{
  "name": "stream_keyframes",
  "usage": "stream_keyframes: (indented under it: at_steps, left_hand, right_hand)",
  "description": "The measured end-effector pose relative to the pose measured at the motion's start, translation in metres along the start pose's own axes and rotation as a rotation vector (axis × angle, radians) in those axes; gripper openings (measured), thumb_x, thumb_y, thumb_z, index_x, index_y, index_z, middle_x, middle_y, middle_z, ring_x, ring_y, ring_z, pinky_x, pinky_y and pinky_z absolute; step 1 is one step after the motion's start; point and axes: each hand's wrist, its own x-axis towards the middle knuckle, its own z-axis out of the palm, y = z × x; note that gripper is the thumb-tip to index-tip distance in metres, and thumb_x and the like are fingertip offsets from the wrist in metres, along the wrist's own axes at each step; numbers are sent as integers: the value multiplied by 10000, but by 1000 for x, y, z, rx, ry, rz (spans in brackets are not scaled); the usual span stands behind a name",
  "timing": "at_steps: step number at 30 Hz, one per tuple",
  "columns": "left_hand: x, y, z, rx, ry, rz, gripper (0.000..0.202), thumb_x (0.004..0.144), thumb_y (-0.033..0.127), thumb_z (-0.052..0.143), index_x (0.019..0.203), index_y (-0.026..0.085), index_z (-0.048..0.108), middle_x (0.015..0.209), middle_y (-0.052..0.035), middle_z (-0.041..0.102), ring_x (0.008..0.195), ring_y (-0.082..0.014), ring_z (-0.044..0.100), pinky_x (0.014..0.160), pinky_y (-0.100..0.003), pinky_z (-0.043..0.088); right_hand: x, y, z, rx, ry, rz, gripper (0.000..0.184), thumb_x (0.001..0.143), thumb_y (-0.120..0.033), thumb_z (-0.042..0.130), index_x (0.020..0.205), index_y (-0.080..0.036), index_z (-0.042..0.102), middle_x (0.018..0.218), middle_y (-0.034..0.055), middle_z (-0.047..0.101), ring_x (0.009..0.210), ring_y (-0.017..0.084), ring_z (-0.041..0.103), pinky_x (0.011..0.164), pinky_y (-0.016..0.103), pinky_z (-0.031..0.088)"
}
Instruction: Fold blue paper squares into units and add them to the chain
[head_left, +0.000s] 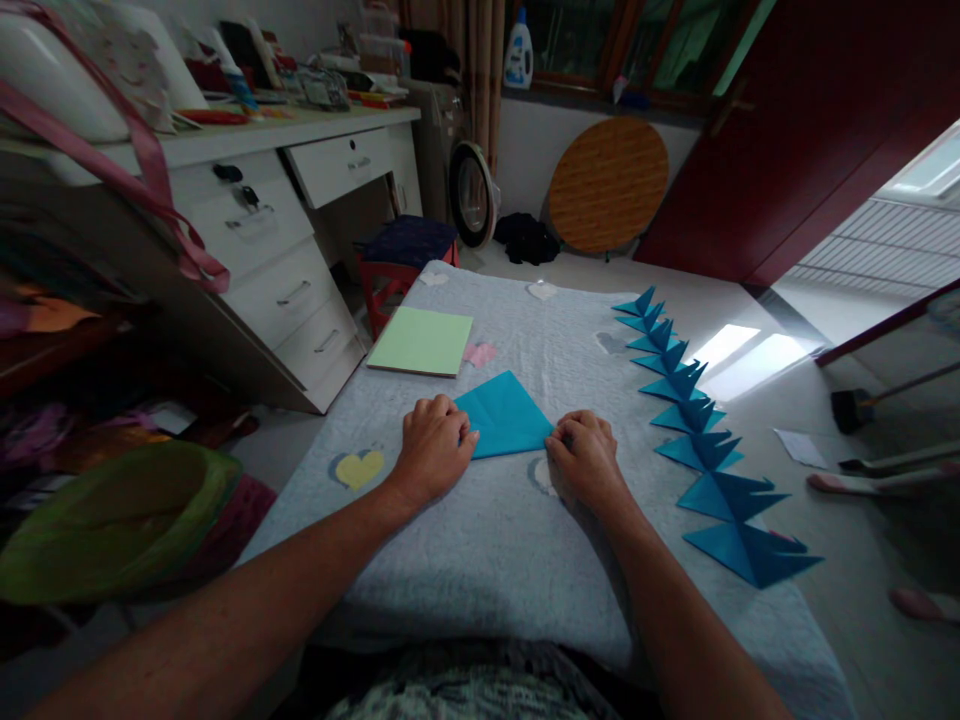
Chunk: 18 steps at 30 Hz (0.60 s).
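Observation:
A sheet of blue origami paper point(504, 415), folded to a triangle with its peak pointing away from me, lies on the cloth-covered table in front of me. My left hand point(435, 440) rests over its left corner with the fingers curled, pressing or gripping the paper there. At the right corner, my right hand point(585, 455) pinches the tip between thumb and fingers. Faint crease lines show on the paper's surface. Beyond my left hand sits a stack of pale green paper point(422, 341). Along the table's right side stands a row of several folded blue paper birds point(724, 495).
A light blue cloth with heart patches covers the table point(480, 560). To the left are a white desk point(285, 290) and a green-rimmed basket point(112, 520). A red stool point(409, 245) stands past the far left corner. Another person's feet point(840, 484) show at right.

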Motion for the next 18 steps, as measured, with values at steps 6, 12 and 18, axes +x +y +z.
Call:
stream_keyframes:
  at_steps: [6, 12, 18]
  left_hand:
    - [0, 0, 1, 3, 4, -5, 195, 893, 321, 569, 789, 188, 666, 1022, -98, 592, 1010, -299, 493, 850, -450, 406]
    - [0, 2, 0, 14, -2, -8, 197, 900, 322, 565, 800, 185, 667, 1029, -99, 591, 1025, -302, 493, 857, -448, 403]
    - [0, 3, 0, 16, 2, -20, 177, 892, 313, 569, 799, 190, 657, 1027, -98, 593, 1022, -309, 492, 854, -455, 397]
  right_hand:
    - [0, -1, 0, -5, 13, -5, 130, 807, -198, 595, 678, -205, 612, 981, 74, 640, 948, 254, 496, 823, 389, 333]
    - [0, -3, -1, -12, 0, 4, 135, 807, -200, 597, 672, -202, 611, 976, 75, 637, 961, 256, 499, 830, 387, 333]
    - [0, -4, -2, -12, -3, 8, 143, 803, -197, 607, 660, -203, 607, 972, 75, 643, 958, 260, 503, 826, 391, 332]
